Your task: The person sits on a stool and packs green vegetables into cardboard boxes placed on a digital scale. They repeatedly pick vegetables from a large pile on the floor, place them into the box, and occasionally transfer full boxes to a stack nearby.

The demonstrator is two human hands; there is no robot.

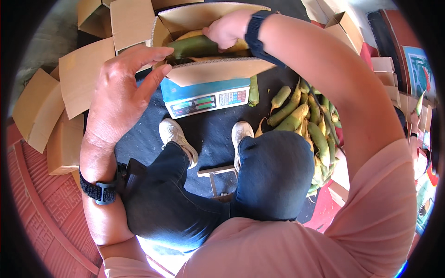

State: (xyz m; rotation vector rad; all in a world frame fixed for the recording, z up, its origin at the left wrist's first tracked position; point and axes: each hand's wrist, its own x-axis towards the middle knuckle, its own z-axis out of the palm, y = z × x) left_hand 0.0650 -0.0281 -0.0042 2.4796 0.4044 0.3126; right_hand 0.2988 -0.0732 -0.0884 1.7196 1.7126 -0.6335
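A cardboard box (208, 74) with raised flaps sits on a blue and white digital scale (199, 99) in front of me. Inside it lie several long radishes, a green radish (194, 47) uppermost. My right hand (229, 30) reaches into the box from the right, its fingers curled round that radish's right end; part of the grip is hidden. At the box's left corner, my left hand (127, 78) has thumb and fingers spread, close to the radish's left end and the near flap.
A pile of green radishes (317, 134) lies on the floor to my right, by my knee. Flattened and opened cardboard boxes (88, 76) stand at the left. More cartons (345, 30) are at the far right. Another person's hand (414, 118) shows at the right rim, with a radish.
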